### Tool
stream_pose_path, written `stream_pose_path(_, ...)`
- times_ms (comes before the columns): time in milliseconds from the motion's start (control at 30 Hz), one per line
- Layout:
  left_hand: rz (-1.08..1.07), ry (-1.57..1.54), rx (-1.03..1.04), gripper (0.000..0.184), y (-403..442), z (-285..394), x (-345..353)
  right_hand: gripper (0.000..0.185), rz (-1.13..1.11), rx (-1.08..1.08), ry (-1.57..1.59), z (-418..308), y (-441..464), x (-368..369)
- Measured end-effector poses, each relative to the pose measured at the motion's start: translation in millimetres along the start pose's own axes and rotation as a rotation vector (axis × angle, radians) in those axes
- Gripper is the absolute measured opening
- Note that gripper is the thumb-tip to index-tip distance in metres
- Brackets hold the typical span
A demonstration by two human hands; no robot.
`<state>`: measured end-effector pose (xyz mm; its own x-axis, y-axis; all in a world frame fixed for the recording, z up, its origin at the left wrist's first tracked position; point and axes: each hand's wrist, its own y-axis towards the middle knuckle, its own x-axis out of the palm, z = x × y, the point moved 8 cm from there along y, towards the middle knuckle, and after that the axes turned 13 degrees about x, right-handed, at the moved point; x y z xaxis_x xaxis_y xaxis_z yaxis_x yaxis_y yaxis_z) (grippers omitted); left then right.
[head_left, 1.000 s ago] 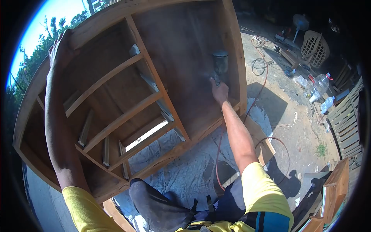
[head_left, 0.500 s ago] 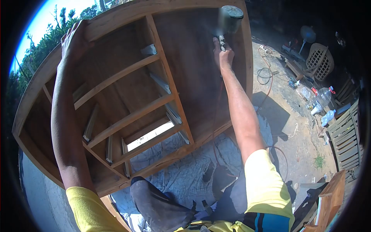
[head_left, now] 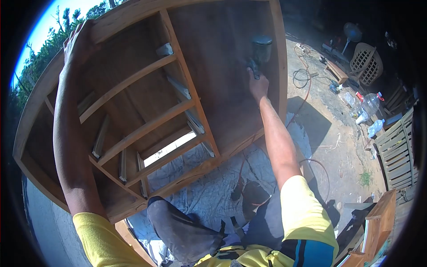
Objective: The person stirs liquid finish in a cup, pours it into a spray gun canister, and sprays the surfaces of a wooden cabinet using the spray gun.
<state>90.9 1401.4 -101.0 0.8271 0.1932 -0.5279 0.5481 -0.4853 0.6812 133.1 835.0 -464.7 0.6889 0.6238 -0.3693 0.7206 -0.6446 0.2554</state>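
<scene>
A large brown wooden cabinet frame (head_left: 192, 95) leans in front of me, with drawer openings at left and a tall compartment at right. My left hand (head_left: 79, 42) lies over its upper left edge, fingers curled round the wood. Inside the tall compartment, my right hand (head_left: 258, 84) grips a spray gun (head_left: 253, 66) by its handle. The gun's round cup (head_left: 262, 48) sits on top, near the right side panel. A pale mist hangs left of the gun. A thin red hose (head_left: 247, 160) trails below my right arm.
A crumpled pale sheet (head_left: 200, 191) covers the ground under the cabinet. At right lie plastic bottles (head_left: 370, 104), a lattice chair back (head_left: 366, 64), a slatted wooden piece (head_left: 397, 149) and cables (head_left: 302, 78). A wooden box part (head_left: 378, 222) stands at lower right.
My right hand has moved the spray gun lower within the tall compartment. My left hand keeps its hold on the cabinet edge. The view has shifted slightly.
</scene>
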Motion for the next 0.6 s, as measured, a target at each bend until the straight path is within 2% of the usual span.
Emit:
stream_pose_path(300,-0.047,0.014,-0.011,0.086,3,1,-1,0.065,-0.062,0.113,-0.131,109,-39,-8)
stream_pose_path(367,-0.039,0.014,-0.008,0.086,3,1,-3,0.065,-0.144,0.138,-0.324,126,-43,-3)
stream_pose_path(500,-0.078,-0.050,-0.041,0.088,5,0,-3,0.065,-0.178,0.152,-0.260,134,-40,1)
stream_pose_path(600,-0.037,-0.129,-0.069,0.088,5,-6,1,0.065,-0.136,0.032,-0.093,96,-34,-5)
